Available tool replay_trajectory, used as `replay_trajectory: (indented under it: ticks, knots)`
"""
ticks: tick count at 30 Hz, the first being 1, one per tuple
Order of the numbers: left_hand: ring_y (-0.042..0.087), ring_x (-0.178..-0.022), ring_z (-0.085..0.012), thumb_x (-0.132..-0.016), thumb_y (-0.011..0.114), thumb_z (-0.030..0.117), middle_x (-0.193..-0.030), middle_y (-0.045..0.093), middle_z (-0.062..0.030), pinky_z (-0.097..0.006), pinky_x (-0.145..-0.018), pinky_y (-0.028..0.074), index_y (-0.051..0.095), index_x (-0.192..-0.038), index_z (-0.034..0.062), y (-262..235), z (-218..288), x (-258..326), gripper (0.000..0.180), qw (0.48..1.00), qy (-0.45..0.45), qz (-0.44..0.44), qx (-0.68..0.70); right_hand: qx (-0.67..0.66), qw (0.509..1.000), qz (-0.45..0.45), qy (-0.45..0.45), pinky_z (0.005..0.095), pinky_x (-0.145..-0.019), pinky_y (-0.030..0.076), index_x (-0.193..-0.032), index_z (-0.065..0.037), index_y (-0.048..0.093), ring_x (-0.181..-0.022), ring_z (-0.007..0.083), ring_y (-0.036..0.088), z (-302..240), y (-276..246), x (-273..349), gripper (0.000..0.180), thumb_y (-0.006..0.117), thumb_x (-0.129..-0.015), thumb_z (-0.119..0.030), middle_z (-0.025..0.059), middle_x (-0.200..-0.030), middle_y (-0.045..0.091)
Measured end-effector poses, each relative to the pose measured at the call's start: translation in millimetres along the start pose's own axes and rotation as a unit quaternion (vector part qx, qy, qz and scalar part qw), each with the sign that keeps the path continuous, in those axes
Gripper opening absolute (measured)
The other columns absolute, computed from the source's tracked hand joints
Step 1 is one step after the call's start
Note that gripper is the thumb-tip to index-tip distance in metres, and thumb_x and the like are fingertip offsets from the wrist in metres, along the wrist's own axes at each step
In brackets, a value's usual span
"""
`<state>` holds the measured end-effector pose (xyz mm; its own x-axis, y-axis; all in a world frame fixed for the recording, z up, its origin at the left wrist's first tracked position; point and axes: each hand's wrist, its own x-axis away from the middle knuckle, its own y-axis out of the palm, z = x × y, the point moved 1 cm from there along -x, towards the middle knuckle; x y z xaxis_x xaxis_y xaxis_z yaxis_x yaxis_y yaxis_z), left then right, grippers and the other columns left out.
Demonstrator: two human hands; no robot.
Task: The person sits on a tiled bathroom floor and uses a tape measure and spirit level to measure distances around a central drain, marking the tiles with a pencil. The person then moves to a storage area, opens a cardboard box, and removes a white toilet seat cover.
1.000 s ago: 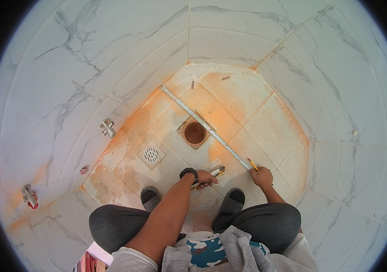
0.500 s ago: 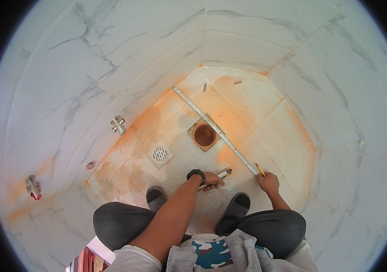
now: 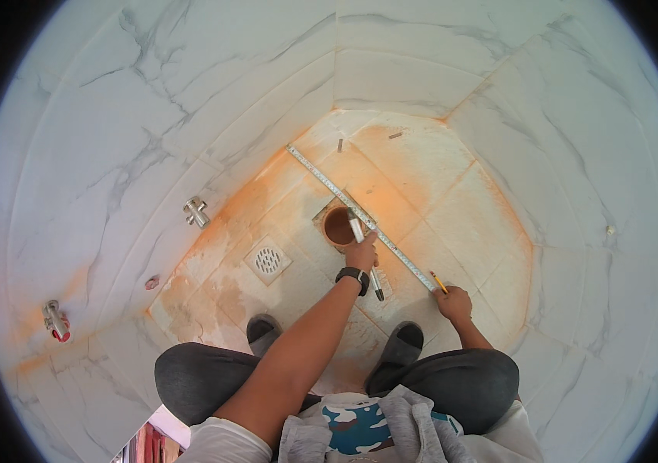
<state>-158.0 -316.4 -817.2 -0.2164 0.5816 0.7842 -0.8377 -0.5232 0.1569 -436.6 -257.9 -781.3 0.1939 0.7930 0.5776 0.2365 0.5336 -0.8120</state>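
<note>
My left hand [image 3: 361, 251] is closed round a silver-white marker-like stick [image 3: 356, 227] with dark ends. One end is at the right rim of a round pipe opening [image 3: 337, 224] in the floor, close to a long graduated measuring strip [image 3: 321, 176]. The strip, probably a measuring tape, runs straight past the opening from near the left wall to my right hand [image 3: 455, 304]. That hand is closed at the strip's near end, hiding it. A yellow pencil [image 3: 440, 283] sticks out between its fingers.
A square floor drain [image 3: 268, 261] lies left of the opening. Two metal valves [image 3: 196, 211] project from the left marbled wall. Two small dark pieces [image 3: 340, 145] are on the far floor. My sandalled feet [image 3: 404, 344] stand on the orange-stained tiles.
My left hand has moved forward and slightly right with the stick, from near my feet to the pipe opening. The stick is now more upright in the picture. My right hand stays at the strip.
</note>
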Motion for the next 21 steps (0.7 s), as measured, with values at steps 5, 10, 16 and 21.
replay_trajectory:
  ticks: [5,10,16,21]
  knots:
    - [0.052,-0.045,-0.0174,-0.089,0.073,0.036,-0.059,0.053,-0.0055,-0.033,-0.043,0.044,0.06,-0.083,0.0013,-22.6,7.7,-12.1,0.038,0.993,0.058,0.097,0.022,0.003,1.0,-0.008,0.01,0.0512,-0.078,0.057,-0.097,-0.008,0.077,-0.088,0.0405,0.072,0.4,0.6,-0.9,0.046,0.06,-0.088,-0.05,0.0213,-0.092,0.074]
    - [0.048,-0.046,-0.0151,-0.09,0.073,0.028,-0.063,0.052,-0.004,-0.032,-0.043,0.042,0.057,-0.096,0.0027,-39.2,10.6,-17.4,0.031,0.993,0.03,0.115,0.028,0.009,1.0,-0.005,0.01,0.051,-0.079,0.057,-0.098,-0.009,0.078,-0.088,0.0402,0.072,-0.3,0.5,-1.0,0.046,0.061,-0.088,-0.05,0.0218,-0.091,0.074]
    - [0.055,-0.044,-0.0201,-0.088,0.074,0.035,-0.058,0.056,-0.0073,-0.035,-0.044,0.045,0.061,-0.083,-0.0008,-36.7,1.3,-15.2,0.038,0.989,0.065,0.127,-0.04,-0.006,1.0,0.004,0.005,0.051,-0.079,0.057,-0.097,-0.007,0.078,-0.087,0.0406,0.072,-0.5,1.6,0.7,0.046,0.061,-0.088,-0.049,0.0218,-0.089,0.074]
    - [0.06,-0.047,-0.0204,-0.088,0.075,0.036,-0.059,0.057,-0.0076,-0.036,-0.045,0.047,0.061,-0.081,-0.0002,-35.2,-12.7,-9.5,0.04,0.991,0.026,0.047,-0.122,-0.001,1.0,0.013,-0.001,0.0503,-0.078,0.057,-0.098,-0.007,0.079,-0.086,0.0402,0.072,0.4,2.2,1.2,0.047,0.062,-0.087,-0.049,0.0218,-0.089,0.074]
